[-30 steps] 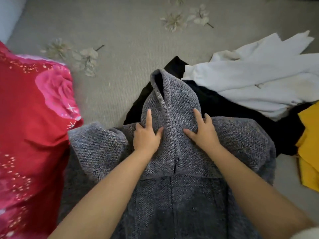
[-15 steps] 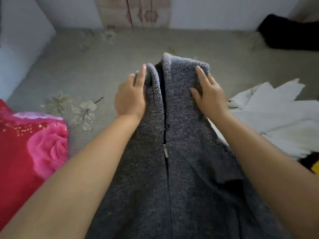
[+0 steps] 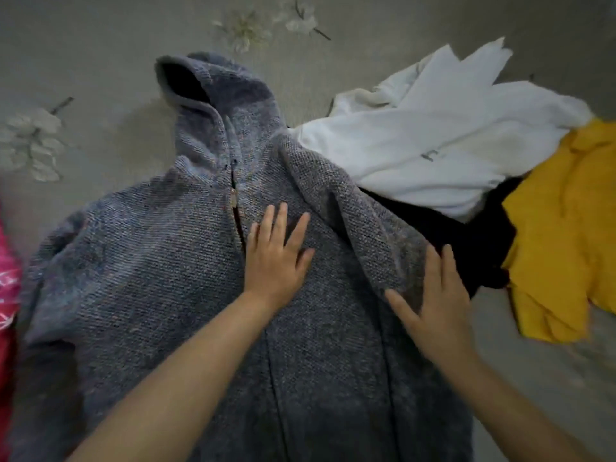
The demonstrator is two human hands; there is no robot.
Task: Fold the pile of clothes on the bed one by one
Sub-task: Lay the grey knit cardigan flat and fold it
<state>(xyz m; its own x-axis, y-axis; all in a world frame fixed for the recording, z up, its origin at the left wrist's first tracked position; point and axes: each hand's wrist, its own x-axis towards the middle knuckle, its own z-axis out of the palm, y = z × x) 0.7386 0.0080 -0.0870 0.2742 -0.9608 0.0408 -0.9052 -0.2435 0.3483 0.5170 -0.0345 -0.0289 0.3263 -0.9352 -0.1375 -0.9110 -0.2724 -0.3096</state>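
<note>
Currently smoothing stage. Grey knit hoodie (image 3: 160, 261) lies front-up across centre and left of frame on the bed (image 3: 100, 45), hood toward upper centre, zip partly open at the neck. Left hand (image 3: 275, 258) flat, fingers straight and spread, pressing the chest just right of the zip. Right hand (image 3: 433, 295) flat, fingers straight, at the right shoulder ridge, where the cloth is bunched.

White garment (image 3: 450, 135), black garment (image 3: 466, 241), yellow garment (image 3: 566, 228) wait at right, hoodie's shoulder overlapping them.

Judgement: anchor with left, sweep right outward to flatten the ridge; free the sleeve from the pile before folding.
</note>
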